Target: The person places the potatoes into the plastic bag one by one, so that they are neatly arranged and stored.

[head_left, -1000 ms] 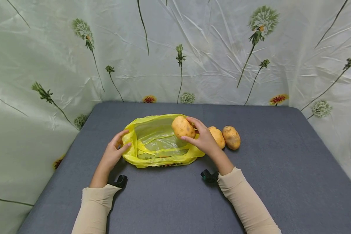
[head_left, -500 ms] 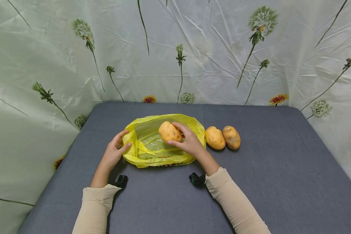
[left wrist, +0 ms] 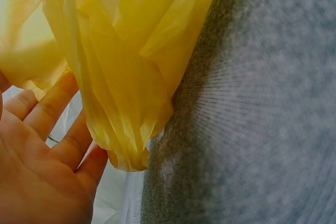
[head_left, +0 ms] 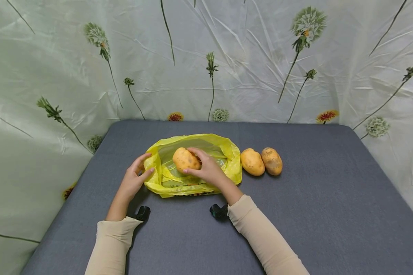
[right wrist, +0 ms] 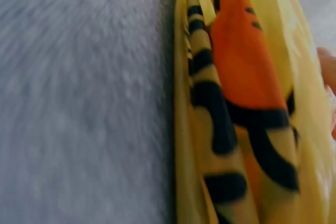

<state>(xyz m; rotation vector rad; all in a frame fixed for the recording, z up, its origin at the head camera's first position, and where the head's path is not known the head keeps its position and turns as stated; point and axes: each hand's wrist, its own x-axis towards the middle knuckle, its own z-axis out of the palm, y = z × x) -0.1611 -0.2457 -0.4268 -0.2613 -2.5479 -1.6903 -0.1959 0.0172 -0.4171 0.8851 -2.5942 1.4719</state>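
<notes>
A yellow plastic bag (head_left: 232,160) lies with its mouth spread wide on the table. At its left rim, my left hand (head_left: 132,181) holds the edge between thumb and fingers; in the left wrist view, the fingers (left wrist: 55,103) reach behind the crumpled yellow film. My right hand (head_left: 211,172) grips a potato (head_left: 185,159) over the bag's opening, thumb on the near side and fingers on the far side. The right wrist view is filled by the bag's printed side (right wrist: 247,61), which hides most of that hand and the potato.
Just right of the bag, two more potatoes lie side by side: a paler one (head_left: 252,162) and a browner one (head_left: 272,161). All rests on a grey cloth-covered table (head_left: 316,214). Behind it hangs a pale curtain (head_left: 254,65) with printed flowers.
My right hand has carried the potato leftward and slightly nearer, from the bag's right rim to over its middle. The left hand and the two other potatoes stay put.
</notes>
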